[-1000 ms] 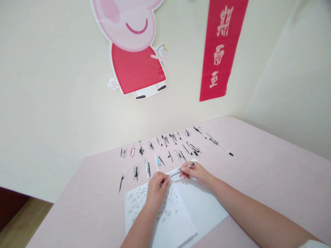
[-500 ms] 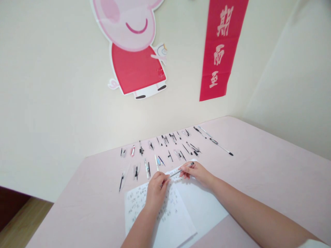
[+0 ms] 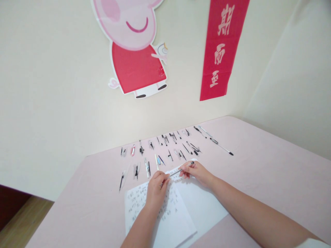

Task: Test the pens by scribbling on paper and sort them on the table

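Between my two hands a slim pen (image 3: 178,171) is held at a slant above an open notebook (image 3: 204,199). My left hand (image 3: 157,187) pinches its lower left end, fingers closed. My right hand (image 3: 193,171) grips the upper right part, with the dark end poking out past the fingers. Handwriting covers the notebook's left page (image 3: 137,201), and some written lines show under the pen. The exact tip inside the left fingers is hidden.
Several taken-apart pens (image 3: 169,137) lie in rows behind the notebook on the pink table (image 3: 258,155). One long pen (image 3: 221,146) lies at the right. On the wall hang a cartoon pig cutout (image 3: 137,69) and a red banner (image 3: 219,51).
Almost nothing differs. Both hands keep the same hold on the pen, and the view has shifted only very slightly.
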Tool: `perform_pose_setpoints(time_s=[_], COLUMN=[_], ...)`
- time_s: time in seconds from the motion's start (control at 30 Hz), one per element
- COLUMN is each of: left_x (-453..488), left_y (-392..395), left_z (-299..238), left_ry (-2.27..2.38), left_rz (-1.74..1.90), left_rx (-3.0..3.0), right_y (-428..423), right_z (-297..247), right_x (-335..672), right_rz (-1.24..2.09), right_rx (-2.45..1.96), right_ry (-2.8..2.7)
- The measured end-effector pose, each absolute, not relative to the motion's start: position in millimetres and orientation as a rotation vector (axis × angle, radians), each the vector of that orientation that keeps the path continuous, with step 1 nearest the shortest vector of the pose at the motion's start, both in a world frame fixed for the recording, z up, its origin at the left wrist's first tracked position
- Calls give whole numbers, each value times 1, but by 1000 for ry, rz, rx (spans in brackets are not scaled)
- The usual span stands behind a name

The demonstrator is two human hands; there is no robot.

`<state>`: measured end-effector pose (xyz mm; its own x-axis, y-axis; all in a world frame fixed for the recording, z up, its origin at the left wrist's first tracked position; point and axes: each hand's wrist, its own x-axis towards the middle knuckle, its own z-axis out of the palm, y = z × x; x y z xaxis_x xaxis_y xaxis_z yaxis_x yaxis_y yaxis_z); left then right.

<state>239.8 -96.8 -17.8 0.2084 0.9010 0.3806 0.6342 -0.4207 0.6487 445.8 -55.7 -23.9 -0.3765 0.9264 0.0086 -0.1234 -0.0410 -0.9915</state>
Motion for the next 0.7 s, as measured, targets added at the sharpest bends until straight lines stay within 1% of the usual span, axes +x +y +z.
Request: perform_pose_setpoints(time_s=[0.7], left_x=[239], left_y=[-97], left_z=[-17], left_ry=[1438], left_rz=[1038], left_rx=[2117], right_y=[-56], right_z=[-20], right_x=[445], right_rz=[1546], right_rx=[-925], right_ry=[-1446])
